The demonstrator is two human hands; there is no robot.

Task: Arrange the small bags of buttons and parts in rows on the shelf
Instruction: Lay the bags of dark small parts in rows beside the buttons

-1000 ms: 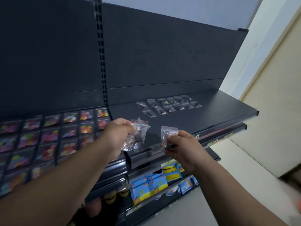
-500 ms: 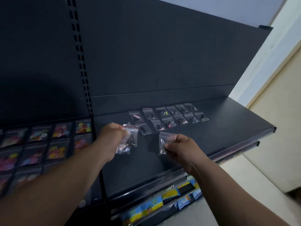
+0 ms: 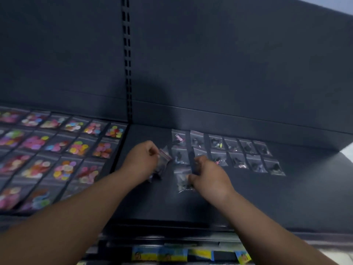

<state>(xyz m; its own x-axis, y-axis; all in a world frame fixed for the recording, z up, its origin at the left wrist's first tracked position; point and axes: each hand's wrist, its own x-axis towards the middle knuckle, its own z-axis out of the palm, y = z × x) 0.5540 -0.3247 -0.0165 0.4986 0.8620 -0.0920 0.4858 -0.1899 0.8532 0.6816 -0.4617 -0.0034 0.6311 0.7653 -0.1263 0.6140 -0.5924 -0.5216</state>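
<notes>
On the dark shelf (image 3: 286, 197) lie two rows of small clear bags of dark parts (image 3: 236, 150), close to the back panel. My left hand (image 3: 141, 161) grips a bunch of small clear bags (image 3: 164, 159) with red seal strips, just left of the rows. My right hand (image 3: 208, 175) pinches one clear bag of dark parts (image 3: 182, 180) that lies low on the shelf, below the left end of the second row. Its fingers cover part of that row.
The left shelf section holds several rows of bags of bright coloured buttons (image 3: 63, 148). A slotted upright (image 3: 127, 64) divides the two sections. Yellow and blue packets (image 3: 172, 254) sit on a lower shelf below the front edge.
Both hands moved forward over the shelf toward the rows. The right hand's bag went from held upright in the air down onto the shelf surface below the second row.
</notes>
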